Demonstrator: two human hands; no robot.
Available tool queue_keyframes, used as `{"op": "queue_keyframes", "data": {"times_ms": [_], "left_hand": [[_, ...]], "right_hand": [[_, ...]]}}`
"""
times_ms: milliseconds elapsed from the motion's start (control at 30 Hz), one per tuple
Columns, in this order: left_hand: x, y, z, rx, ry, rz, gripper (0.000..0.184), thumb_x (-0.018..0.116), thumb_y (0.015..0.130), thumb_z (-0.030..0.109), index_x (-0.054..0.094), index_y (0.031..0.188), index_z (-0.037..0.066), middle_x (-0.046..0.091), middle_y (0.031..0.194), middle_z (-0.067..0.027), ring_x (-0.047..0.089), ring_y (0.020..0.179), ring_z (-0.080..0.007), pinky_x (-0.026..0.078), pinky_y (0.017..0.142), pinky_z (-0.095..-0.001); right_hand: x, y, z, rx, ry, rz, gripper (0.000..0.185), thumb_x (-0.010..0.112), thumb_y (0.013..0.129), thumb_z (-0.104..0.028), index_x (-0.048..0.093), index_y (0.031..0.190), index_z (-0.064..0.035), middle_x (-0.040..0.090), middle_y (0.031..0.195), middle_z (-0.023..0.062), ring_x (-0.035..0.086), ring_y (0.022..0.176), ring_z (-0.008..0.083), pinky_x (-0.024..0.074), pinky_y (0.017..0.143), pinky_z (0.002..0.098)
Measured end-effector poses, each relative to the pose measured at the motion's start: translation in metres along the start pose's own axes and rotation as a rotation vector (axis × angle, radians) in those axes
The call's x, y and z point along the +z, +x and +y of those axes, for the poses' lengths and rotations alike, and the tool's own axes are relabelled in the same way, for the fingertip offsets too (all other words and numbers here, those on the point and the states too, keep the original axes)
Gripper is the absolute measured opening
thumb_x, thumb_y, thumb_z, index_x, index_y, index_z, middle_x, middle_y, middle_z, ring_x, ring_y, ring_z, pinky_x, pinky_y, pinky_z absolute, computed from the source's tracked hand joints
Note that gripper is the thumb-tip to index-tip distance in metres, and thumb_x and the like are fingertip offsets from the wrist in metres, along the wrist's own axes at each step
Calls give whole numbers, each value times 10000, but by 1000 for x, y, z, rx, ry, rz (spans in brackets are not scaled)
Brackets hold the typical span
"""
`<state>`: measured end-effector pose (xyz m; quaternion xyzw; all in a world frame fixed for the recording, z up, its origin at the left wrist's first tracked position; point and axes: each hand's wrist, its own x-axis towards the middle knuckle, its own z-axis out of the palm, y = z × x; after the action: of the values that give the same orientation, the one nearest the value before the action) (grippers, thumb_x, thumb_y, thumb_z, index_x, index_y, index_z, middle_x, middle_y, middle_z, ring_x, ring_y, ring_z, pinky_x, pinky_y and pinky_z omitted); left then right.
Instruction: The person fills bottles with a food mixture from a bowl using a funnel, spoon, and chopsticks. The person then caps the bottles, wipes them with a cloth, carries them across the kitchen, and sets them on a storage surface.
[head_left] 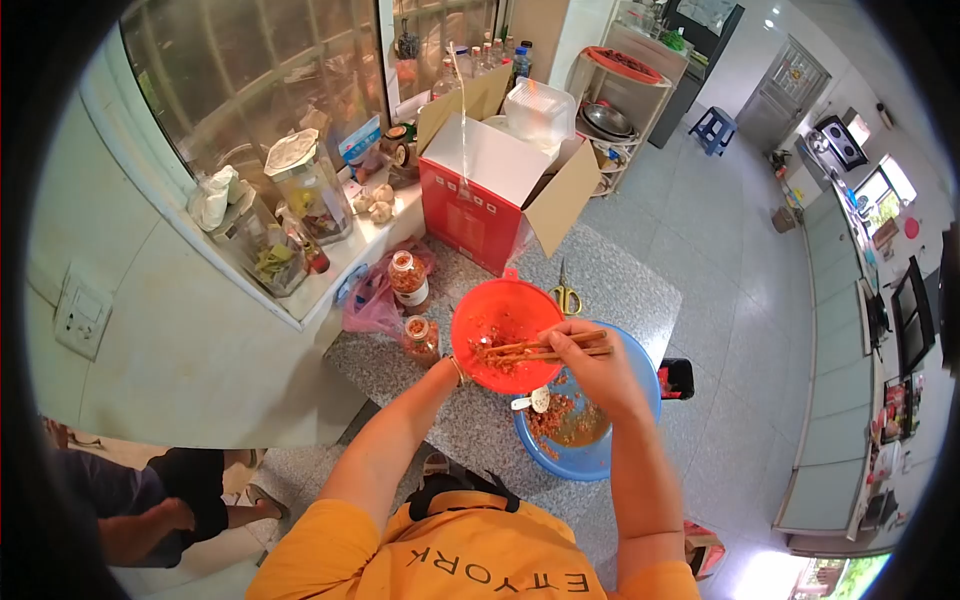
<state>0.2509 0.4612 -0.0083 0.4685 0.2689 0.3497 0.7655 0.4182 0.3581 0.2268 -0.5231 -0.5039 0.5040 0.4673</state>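
Note:
My right hand (pixel 592 365) is closed around a pair of wooden chopsticks (pixel 530 350). Their tips rest in chopped red food inside a red funnel-like bowl (pixel 490 310). At the lower left rim of that bowl is my left hand (pixel 462 372), its fingers hidden beneath or behind the bowl. A large blue basin (pixel 640 370) sits below my right forearm, with chopped red food, liquid and a white spoon (pixel 540 401) in it. Left of the red bowl stand two jars of red food, one with a label (pixel 409 280) and one nearer me (pixel 421 338).
Yellow-handled scissors (pixel 567 297) lie behind the basin. An open red carton (pixel 465 215) stands at the back, beside a pink plastic bag (pixel 375 300). Containers and garlic (pixel 378 204) line the windowsill. Another person (pixel 140 500) is at the lower left.

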Motion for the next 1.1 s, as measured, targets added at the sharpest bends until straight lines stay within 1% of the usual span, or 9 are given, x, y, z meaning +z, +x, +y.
{"op": "queue_keyframes", "data": {"times_ms": [100, 233, 333, 633, 700, 733, 833, 900, 1100], "left_hand": [[4, 2, -1, -4, 14, -4, 320, 691, 781, 52, 614, 1087, 102, 636, 1017, -38, 622, 974, -223, 484, 881, -389], [5, -2, -3, -2, 36, -13, 321, 692, 781, 55, 613, 1089, 102, 636, 1017, -38, 621, 974, -224, 484, 881, -389], [-2, -7, -2, -1, 53, -23, 322, 692, 780, 57, 613, 1089, 102, 636, 1017, -39, 621, 975, -225, 483, 880, -390], [0, -7, -4, 27, 63, -13, 325, 693, 780, 62, 611, 1092, 101, 636, 1018, -41, 620, 976, -227, 483, 880, -391], [-2, -6, -4, 30, 70, -7, 326, 693, 779, 64, 611, 1093, 101, 636, 1019, -41, 620, 976, -227, 483, 880, -391], [-1, -3, -3, 28, 73, -6, 326, 693, 779, 64, 611, 1093, 101, 636, 1019, -42, 620, 977, -228, 483, 880, -391], [1, -6, -6, 23, 84, -18, 327, 694, 779, 66, 610, 1094, 101, 636, 1019, -42, 620, 977, -228, 483, 880, -392], [2, -5, -6, 32, 97, -16, 328, 694, 779, 67, 610, 1095, 101, 636, 1019, -43, 620, 977, -229, 482, 880, -392], [-1, -10, -7, 43, 125, 26, 330, 694, 778, 71, 609, 1096, 100, 636, 1020, -44, 619, 978, -230, 482, 880, -393]], "right_hand": [[-10, 6, 17, 53, -114, 137, 162, 565, 934, -118, 646, 924, 23, 676, 857, 74, 659, 850, 154, 517, 741, 259], [0, 15, 37, 95, -254, 172, 170, 574, 928, -124, 643, 914, 31, 682, 859, 80, 655, 831, 143, 516, 741, 261], [20, 17, 36, -119, -513, -14, 182, 590, 908, -118, 635, 902, 58, 685, 814, 84, 638, 752, 125, 511, 709, 277], [9, 10, 11, -77, -290, 181, 186, 551, 944, -113, 624, 903, 53, 648, 800, 55, 625, 749, 123, 523, 695, 264], [9, 8, 28, -101, -181, 238, 171, 594, 919, -136, 637, 883, 26, 584, 692, 14, 477, 607, 61, 393, 533, 249], [9, 7, 29, -98, -180, 239, 171, 594, 919, -136, 637, 883, 26, 584, 692, 14, 477, 607, 61, 393, 533, 249], [11, 1, 28, 15, -181, 243, 163, 596, 916, -129, 638, 898, 28, 598, 707, 37, 519, 626, 80, 429, 559, 262], [23, 5, 34, -67, -353, 164, 179, 593, 916, -141, 638, 902, 32, 659, 788, 63, 623, 744, 118, 509, 679, 284], [28, 7, 9, -91, -463, 25, 178, 611, 902, -143, 653, 926, 28, 684, 820, 94, 636, 776, 136, 505, 705, 287]]}}
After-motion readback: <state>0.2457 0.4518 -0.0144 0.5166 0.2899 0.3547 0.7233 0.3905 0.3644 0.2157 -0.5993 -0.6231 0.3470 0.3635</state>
